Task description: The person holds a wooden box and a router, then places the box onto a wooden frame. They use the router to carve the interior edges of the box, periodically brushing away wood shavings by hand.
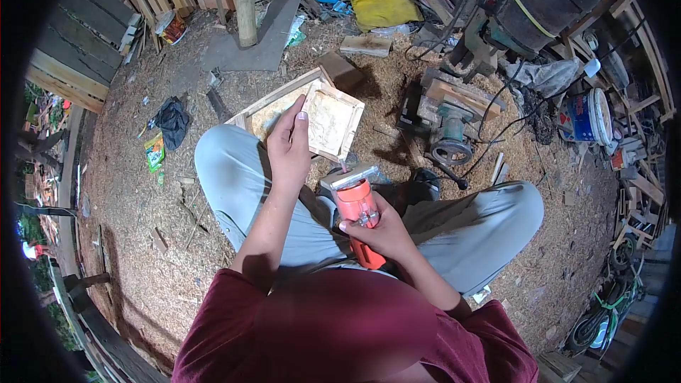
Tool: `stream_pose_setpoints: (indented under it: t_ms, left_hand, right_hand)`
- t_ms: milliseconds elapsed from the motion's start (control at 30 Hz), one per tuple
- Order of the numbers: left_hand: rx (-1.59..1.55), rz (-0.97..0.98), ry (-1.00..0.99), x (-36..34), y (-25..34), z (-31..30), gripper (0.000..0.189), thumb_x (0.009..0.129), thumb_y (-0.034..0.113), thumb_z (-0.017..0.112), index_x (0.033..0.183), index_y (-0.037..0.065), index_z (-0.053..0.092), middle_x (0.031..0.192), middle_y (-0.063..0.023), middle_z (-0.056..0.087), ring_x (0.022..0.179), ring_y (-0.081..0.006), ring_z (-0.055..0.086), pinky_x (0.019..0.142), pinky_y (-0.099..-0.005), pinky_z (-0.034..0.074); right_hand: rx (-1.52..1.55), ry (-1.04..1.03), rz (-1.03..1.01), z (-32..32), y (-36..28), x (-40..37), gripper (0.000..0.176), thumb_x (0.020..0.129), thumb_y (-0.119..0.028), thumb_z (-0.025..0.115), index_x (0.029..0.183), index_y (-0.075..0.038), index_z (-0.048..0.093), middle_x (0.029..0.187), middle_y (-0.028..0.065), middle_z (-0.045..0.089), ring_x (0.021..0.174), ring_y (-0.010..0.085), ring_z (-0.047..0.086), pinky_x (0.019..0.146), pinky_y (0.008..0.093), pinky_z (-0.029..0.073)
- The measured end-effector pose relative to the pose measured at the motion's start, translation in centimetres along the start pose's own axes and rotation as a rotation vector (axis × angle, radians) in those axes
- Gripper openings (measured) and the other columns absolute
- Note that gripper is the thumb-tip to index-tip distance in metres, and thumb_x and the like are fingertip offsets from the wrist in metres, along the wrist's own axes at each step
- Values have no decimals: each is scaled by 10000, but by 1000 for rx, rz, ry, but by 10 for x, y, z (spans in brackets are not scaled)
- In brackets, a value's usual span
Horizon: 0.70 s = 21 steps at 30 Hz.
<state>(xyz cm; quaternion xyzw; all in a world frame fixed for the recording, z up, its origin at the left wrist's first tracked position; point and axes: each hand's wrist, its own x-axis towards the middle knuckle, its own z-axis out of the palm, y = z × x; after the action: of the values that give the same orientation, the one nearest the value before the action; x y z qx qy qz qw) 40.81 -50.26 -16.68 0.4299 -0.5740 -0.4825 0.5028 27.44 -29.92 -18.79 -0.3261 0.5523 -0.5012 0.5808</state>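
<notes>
Our right hand (386, 234) clutches the orange router (357, 206) near the carved panel (332, 122), pinched in our left hand (287, 152). Unclamped, the panel could slip.

1 view — from the head, facing steeply down; lap (454, 227) close below; sawdust floor (135, 241) around.

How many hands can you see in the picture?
2. The left hand holds the edge of a carved wooden panel. The right hand grips an orange power tool over the lap. No other hands show.
</notes>
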Motion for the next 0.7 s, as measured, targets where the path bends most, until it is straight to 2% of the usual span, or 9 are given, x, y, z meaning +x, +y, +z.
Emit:
stream_pose_setpoints:
  t_ms: [200, 300, 500, 700]
  left_hand:
    - [3, 19, -18, 1, 6, -1, 380, 1101, 97, 592, 1458, -31, 621, 1362, -159, 694, 1251, -164, 640, 1091, -302, 472]
    - [39, 91, -51, -1, 13, -1, 383, 1090, 84, 605, 1453, -36, 624, 1389, -170, 685, 1294, -184, 632, 1114, -315, 468]
    - [257, 349, -130, -6, 33, -2, 416, 1036, 24, 637, 1451, -5, 642, 1459, -198, 655, 1367, -271, 615, 1147, -358, 460]
    - [321, 562, -198, -9, 35, -4, 463, 969, -21, 677, 1431, 2, 664, 1451, -217, 656, 1339, -322, 647, 1124, -388, 486]
  right_hand:
    - [8, 6, -4, 1, -3, -1, 649, 830, -277, 927, 1328, 1, 617, 1129, 71, 731, 1003, 133, 681, 924, 322, 550]
    - [-14, 6, 1, 0, -8, -2, 631, 831, -275, 926, 1316, -7, 625, 1122, 63, 730, 998, 128, 678, 921, 320, 550]
    - [3, 1, -1, 0, -4, -1, 606, 833, -273, 926, 1297, -17, 632, 1113, 56, 727, 994, 119, 671, 919, 320, 547]
    - [35, -3, 21, 0, -9, -3, 603, 835, -264, 926, 1292, -12, 623, 1097, 49, 720, 987, 117, 668, 912, 314, 547]
